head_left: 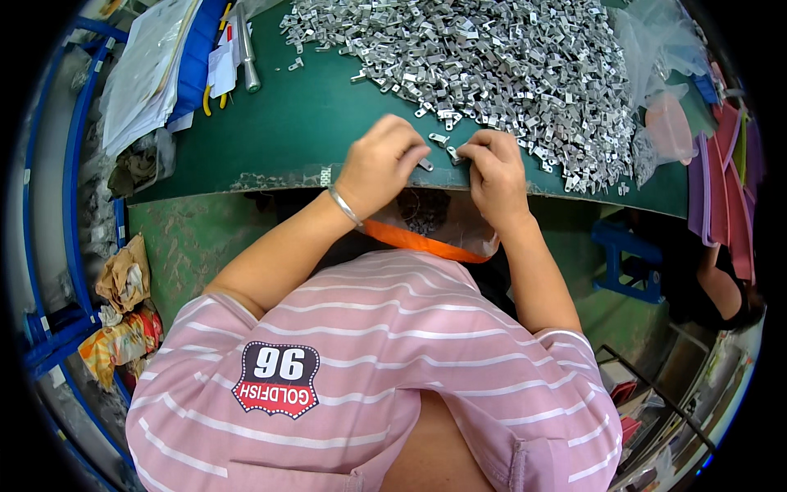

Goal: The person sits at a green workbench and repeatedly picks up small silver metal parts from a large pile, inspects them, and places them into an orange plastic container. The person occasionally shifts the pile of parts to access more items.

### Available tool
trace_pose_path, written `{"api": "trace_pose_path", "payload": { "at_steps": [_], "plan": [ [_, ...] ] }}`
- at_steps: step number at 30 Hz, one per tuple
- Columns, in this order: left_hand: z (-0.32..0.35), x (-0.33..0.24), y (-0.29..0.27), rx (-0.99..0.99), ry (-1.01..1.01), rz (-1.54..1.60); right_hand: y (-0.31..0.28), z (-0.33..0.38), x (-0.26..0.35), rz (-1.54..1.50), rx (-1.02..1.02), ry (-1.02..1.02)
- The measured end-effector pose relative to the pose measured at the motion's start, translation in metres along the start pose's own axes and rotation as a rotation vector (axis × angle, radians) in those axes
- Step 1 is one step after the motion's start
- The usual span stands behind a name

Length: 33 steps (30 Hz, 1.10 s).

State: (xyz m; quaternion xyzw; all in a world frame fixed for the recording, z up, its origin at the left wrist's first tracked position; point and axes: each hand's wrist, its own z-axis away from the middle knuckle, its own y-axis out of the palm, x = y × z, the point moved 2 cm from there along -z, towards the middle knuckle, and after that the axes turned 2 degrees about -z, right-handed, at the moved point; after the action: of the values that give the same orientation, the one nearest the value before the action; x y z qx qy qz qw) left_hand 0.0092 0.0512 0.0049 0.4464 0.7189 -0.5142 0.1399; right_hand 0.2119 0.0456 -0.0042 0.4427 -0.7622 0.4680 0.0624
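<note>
At the fingertips of the right hand [498, 174], a small metal bracket [453, 155] appears to be pinched, tilted toward the left hand [380, 162]. The left fingers are curled over a flat metal piece [425, 165], its free end angled rightward and toward the body; whether it is gripped or merely covered cannot be told. The key relation is judged to be the narrow gap between the hands: just beyond it a loose bracket [439, 140] is seen, its long axis roughly crosswise, the left fingertips seemingly slightly nearer. Farther out, the green tabletop [270, 123] is covered ahead and to the right by a heap of brackets [500, 70]. Below the table's worn near edge, an orange-rimmed bag [426, 240] is opened between the forearms. The room is bounded by blue shelving [75, 164] at left, and a blue stool [626, 258] is placed at right.
</note>
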Motion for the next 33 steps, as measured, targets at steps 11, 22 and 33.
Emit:
{"api": "trace_pose_path", "payload": {
  "at_steps": [11,22,33],
  "plan": [
    [-0.012,0.01,-0.01,0.2,0.063,-0.068,0.011,-0.011,0.02,-0.167,0.09,0.045],
    [0.027,-0.016,0.003,0.297,0.196,0.154,-0.012,0.024,0.022,-0.543,0.388,0.082],
    [-0.052,0.03,0.017,-0.03,0.033,-0.392,0.035,-0.072,-0.002,0.227,0.054,-0.188]
  ]
}}
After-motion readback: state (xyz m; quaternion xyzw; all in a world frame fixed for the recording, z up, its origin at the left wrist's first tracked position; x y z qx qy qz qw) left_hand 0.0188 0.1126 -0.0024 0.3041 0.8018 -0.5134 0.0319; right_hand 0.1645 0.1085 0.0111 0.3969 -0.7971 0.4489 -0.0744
